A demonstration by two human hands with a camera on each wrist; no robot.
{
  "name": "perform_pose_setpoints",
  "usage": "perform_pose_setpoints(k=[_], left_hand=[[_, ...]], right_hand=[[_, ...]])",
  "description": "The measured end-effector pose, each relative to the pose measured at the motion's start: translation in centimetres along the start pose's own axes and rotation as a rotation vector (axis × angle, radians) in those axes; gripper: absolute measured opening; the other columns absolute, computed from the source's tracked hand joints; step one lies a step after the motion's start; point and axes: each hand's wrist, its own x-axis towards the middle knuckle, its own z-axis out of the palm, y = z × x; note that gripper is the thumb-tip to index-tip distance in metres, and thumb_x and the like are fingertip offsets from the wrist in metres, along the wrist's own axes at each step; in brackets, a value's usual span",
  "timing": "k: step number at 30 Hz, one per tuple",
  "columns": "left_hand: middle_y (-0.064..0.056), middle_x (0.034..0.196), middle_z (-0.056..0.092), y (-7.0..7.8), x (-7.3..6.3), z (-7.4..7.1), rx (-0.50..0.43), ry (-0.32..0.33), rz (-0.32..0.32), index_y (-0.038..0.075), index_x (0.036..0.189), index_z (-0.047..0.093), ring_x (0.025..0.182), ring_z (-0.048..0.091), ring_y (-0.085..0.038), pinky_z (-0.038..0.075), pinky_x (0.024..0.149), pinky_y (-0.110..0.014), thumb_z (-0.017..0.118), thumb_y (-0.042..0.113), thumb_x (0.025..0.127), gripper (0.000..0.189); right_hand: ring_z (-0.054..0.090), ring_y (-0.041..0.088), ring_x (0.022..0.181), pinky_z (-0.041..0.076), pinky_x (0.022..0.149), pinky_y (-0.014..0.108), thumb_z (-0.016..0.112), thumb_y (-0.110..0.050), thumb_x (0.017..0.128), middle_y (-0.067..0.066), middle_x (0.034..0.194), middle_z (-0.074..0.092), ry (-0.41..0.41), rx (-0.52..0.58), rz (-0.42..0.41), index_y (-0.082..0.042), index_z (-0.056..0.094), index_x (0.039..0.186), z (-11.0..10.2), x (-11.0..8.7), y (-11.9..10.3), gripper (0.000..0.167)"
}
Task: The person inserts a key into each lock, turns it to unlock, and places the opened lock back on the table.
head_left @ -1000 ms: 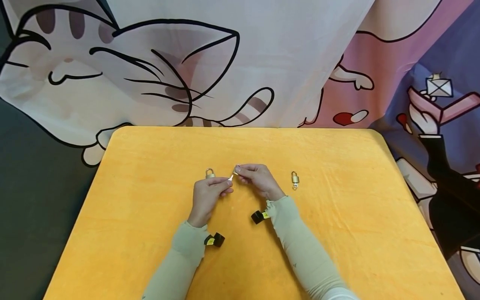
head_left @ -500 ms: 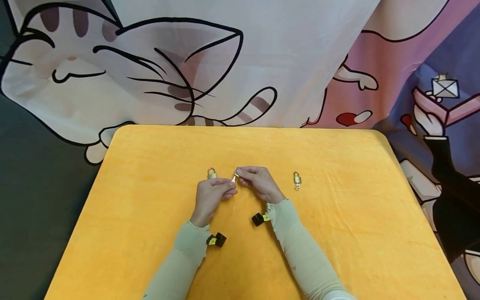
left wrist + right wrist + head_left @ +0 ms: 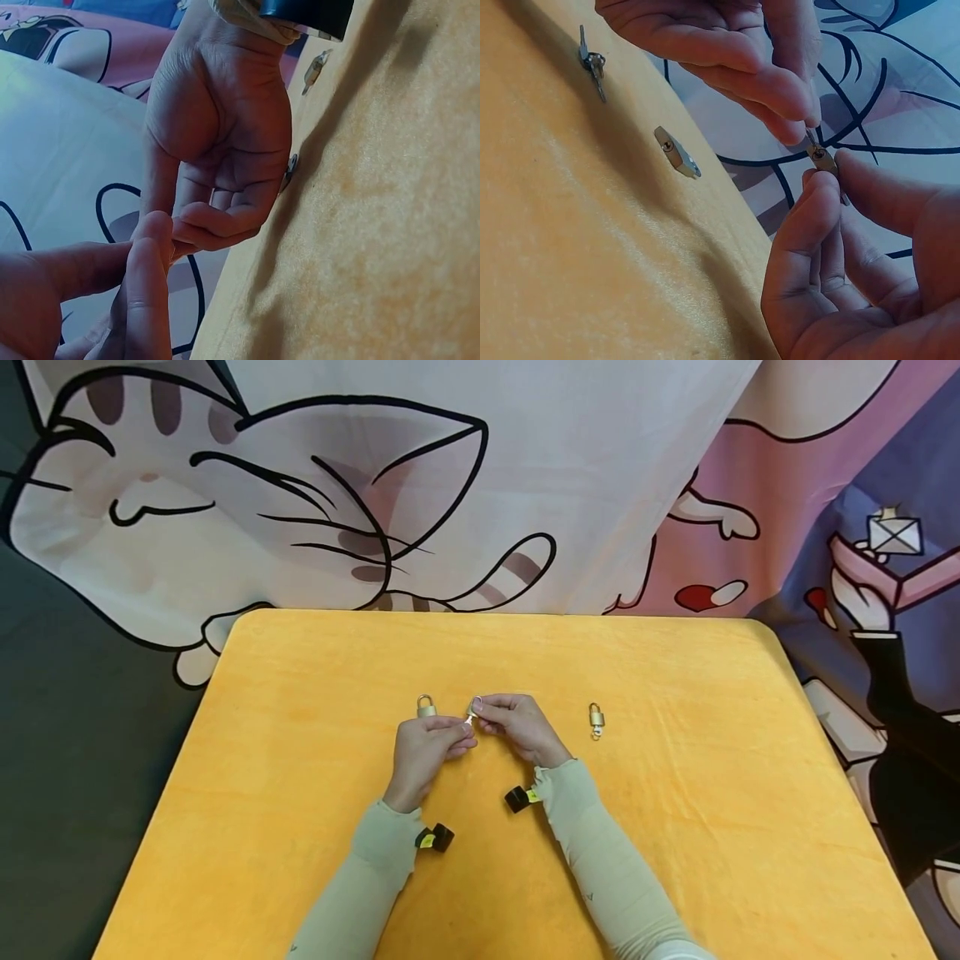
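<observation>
Between the thumb and fingers of my right hand [image 3: 522,727] is a small brass padlock [image 3: 823,157], its keyhole side turned toward my left hand. My left hand [image 3: 429,752] pinches a slim metal key [image 3: 810,138], whose tip is right at the padlock's keyhole end. In the head view the key [image 3: 470,720] shows as a bright sliver between the two hands, close over the table. Fingers cover most of the key in the left wrist view, where my right hand [image 3: 225,127] faces my left hand [image 3: 146,292].
A second padlock [image 3: 426,707] lies on the yellow table [image 3: 315,693] just beyond my left hand. Farther right lies a padlock with a key in it [image 3: 596,720]. Some small keys [image 3: 592,64] rest on the cloth in the right wrist view. A printed curtain [image 3: 585,485] hangs behind.
My left hand has moved slightly right, bringing the key from just short of the padlock up to its keyhole end. My right hand has held the padlock nearly still.
</observation>
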Motion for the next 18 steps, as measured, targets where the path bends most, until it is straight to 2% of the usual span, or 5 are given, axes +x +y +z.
perform_pose_setpoints(k=[10, 15, 18], left_hand=[[-0.023, 0.093, 0.074, -0.4, 0.27, 0.08, -0.045, -0.025, 0.002, -0.011, 0.103, 0.073, 0.082, 0.076, -0.027, 0.059, 0.072, -0.034, 0.076, 0.007, 0.09, 0.022], [-0.026, 0.1, 0.073, -0.4, 0.26, -0.04, -0.052, -0.081, -0.018, -0.01, 0.109, 0.071, 0.085, 0.075, -0.028, 0.059, 0.075, -0.034, 0.073, 0.008, 0.092, 0.025], [-0.025, 0.099, 0.073, -0.39, 0.27, -0.22, 0.002, -0.12, -0.05, -0.01, 0.111, 0.071, 0.083, 0.076, -0.027, 0.06, 0.074, -0.034, 0.072, 0.013, 0.094, 0.029]], right_hand=[[0.065, 0.008, 0.072, 0.055, 0.067, 0.02, 0.064, -0.002, 0.097, 0.004, 0.084, 0.072, -0.012, 0.019, -0.013, 0.013, 0.069, 0.11, -0.02, -0.09, 0.08, 0.02], [0.066, 0.008, 0.072, 0.055, 0.067, 0.019, 0.064, -0.002, 0.098, 0.003, 0.083, 0.072, -0.016, 0.025, -0.011, 0.012, 0.069, 0.11, -0.12, -0.13, 0.07, 0.02], [0.066, 0.008, 0.073, 0.055, 0.067, 0.019, 0.064, -0.003, 0.098, 0.003, 0.083, 0.072, -0.011, 0.012, -0.009, 0.013, 0.068, 0.112, -0.19, -0.1, 0.07, 0.022]])
